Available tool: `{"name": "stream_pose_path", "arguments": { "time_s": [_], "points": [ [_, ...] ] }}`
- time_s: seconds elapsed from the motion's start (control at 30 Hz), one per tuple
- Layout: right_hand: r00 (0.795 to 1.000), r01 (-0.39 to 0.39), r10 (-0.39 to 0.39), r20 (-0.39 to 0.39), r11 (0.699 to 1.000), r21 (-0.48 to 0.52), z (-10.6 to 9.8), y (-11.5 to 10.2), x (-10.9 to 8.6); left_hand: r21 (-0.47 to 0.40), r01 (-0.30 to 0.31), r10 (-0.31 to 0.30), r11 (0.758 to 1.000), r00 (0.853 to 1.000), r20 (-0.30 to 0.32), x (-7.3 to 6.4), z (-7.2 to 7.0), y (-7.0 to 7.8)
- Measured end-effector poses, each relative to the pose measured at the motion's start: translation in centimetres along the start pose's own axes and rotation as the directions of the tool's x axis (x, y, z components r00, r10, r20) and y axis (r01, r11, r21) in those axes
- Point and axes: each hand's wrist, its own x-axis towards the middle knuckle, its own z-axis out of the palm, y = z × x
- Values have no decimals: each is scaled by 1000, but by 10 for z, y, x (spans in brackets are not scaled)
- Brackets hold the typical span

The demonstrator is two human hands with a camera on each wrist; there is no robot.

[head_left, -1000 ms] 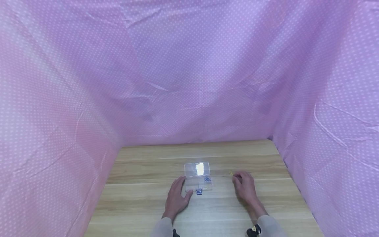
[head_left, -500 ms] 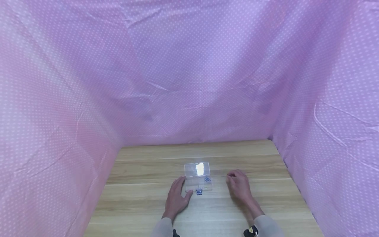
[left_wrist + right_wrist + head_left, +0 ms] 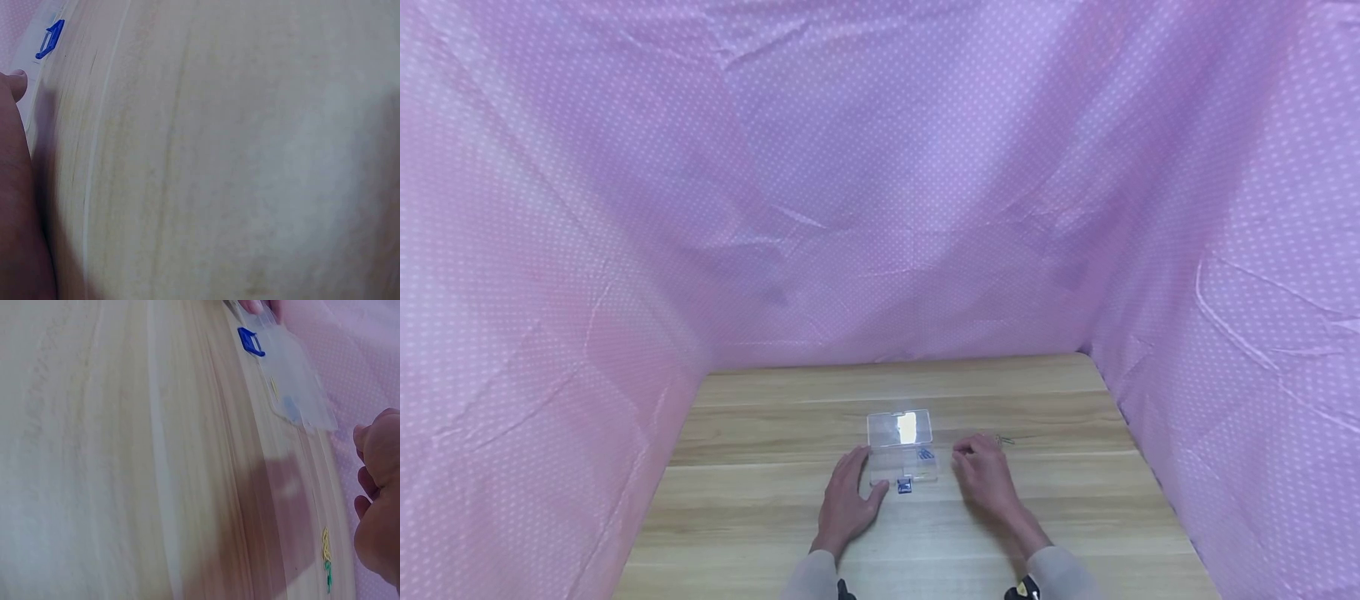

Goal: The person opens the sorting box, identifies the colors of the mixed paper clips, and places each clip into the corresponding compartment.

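Observation:
A clear plastic box (image 3: 886, 468) lies on the table with its transparent lid (image 3: 883, 429) laid back and a blue latch (image 3: 905, 486) at its front. Blue pieces (image 3: 926, 454) fill its back right compartment; a thin yellow piece (image 3: 274, 389) lies further forward. My left hand (image 3: 846, 505) rests at the box's left end, fingers extended at the side and thumb at the front edge. Just right of the box is my right hand (image 3: 988, 477), fingers bent and thumb near the index fingertip. I cannot tell whether something is between them. Yellow loops (image 3: 325, 544) and a green one (image 3: 329, 577), resembling paper clips, lie beside it.
The wooden table (image 3: 760, 483) has rounded far corners. Pink dotted cloth (image 3: 880, 208) surrounds it at the back and both sides. The right hand casts a shadow on the wood in the right wrist view.
My right hand has moved left toward the box, and the yellow and green loops now show on its right side. The left hand and the box have stayed put.

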Motion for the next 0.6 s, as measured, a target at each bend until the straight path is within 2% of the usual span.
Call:
{"name": "stream_pose_path", "arguments": {
  "time_s": [0.4, 0.6],
  "points": [
    [998, 36, -38, 45, 998, 57, 19, -11, -3, 1, 0, 0, 1000, 1000, 1, 1, 1, -2],
    [996, 40, -44, 82, 998, 47, 29, -16, -6, 7, 6, -6, 1000, 1000, 6, 1, 1, -2]
  ]
}}
